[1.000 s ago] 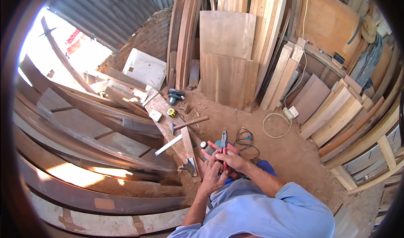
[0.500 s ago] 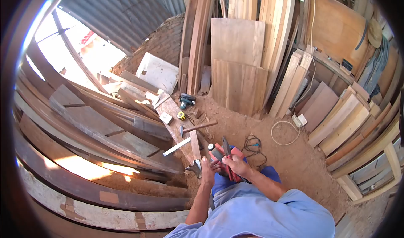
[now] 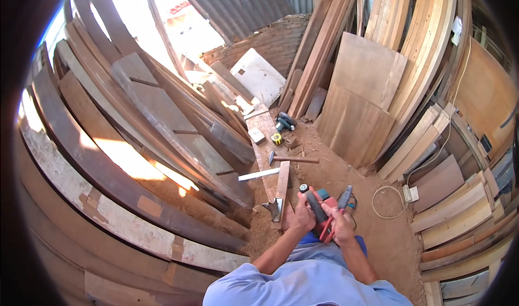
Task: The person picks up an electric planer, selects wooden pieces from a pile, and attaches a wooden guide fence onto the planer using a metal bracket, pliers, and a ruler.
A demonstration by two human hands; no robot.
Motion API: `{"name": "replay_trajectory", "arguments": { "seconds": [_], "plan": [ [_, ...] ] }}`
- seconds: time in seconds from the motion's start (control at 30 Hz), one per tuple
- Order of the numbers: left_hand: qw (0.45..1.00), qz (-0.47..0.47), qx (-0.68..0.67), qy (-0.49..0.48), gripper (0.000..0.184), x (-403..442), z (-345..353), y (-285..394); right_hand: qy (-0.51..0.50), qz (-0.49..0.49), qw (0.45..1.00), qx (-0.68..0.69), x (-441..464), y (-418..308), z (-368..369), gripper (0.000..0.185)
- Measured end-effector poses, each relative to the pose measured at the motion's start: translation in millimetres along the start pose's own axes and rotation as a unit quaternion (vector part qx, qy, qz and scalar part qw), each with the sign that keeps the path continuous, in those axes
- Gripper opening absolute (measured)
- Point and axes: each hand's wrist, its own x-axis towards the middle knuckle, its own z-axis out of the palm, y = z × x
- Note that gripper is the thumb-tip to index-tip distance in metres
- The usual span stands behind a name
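Red-handled pliers [image 3: 345, 197] with grey jaws pointing up and away are gripped in my right hand [image 3: 341, 227]. My left hand [image 3: 304, 215] is closed around a dark, tube-shaped tool [image 3: 315, 204] with a round black-and-white end. The two hands are close together over my lap, and the tool's lower part is hidden. Left of my left hand, a try square [image 3: 282, 183] with a wooden stock and pale blade lies on a plank bench. A metal tool [image 3: 275, 208], whose kind I cannot make out, rests by its near end.
On the bench [image 3: 264, 125] are a hammer [image 3: 294, 159], a yellow tape measure [image 3: 277, 138], a white box [image 3: 257, 135] and a teal-and-black power tool [image 3: 285, 122]. Long boards [image 3: 162, 108] are stacked at left. Panels [image 3: 357, 117] lean at the back. A pale cable [image 3: 374, 203] loops on the floor.
The head view has turned left, so the scene shifts right. My left hand has moved in onto the dark tool. The pliers remain in my right hand, now tilted more to the right.
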Motion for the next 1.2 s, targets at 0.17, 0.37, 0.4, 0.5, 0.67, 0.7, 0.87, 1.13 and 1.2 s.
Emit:
{"name": "replay_trajectory", "arguments": {
  "seconds": [0.17,0.37,0.4,0.5,0.67,0.7,0.87,1.13,1.2],
  "plan": [
    [0.988,0.034,0.137,0.058,0.012,12.5,6.5,15.9,-0.026,0.033,0.988,0.151,-27.3,-16.3,-40.3,0.031],
    [0.965,0.018,0.258,-0.035,0.046,-10.1,21.3,53.7,0.128,0.045,0.991,0.012,-73.5,-27.9,-86.5,0.027],
    [0.956,0.024,0.287,-0.053,0.053,-12.5,24.9,60.5,0.174,0.056,0.979,-0.088,-76.5,-26.7,-93.0,0.035],
    [0.893,0.079,0.414,-0.158,0.07,-22.2,41.5,84.5,0.189,0.132,0.971,-0.068,-87.5,-21.9,-105.2,0.047],
    [0.804,0.025,0.545,-0.234,0.073,-27.9,64.2,114.1,0.198,0.175,0.964,-0.01,-101.1,-25.0,-112.8,0.042],
    [0.762,0.0,0.598,-0.25,0.074,-28.6,67.0,119.3,0.186,0.147,0.971,0.003,-104.5,-36.7,-104.4,0.04],
    [0.63,-0.093,0.685,-0.353,0.079,-26.1,64.5,122.4,0.157,0.115,0.979,-0.058,-113.9,-49.9,-115.2,0.044],
    [0.487,-0.104,0.764,-0.41,0.074,-12.6,55.1,107.3,0.062,0.171,0.982,0.044,-132.7,-59.8,-135.9,0.033],
    [0.424,-0.02,0.825,-0.373,0.069,-9.0,57.7,105.9,0.052,0.169,0.983,0.055,-134.9,-56.4,-143.2,0.03]
  ]
}}
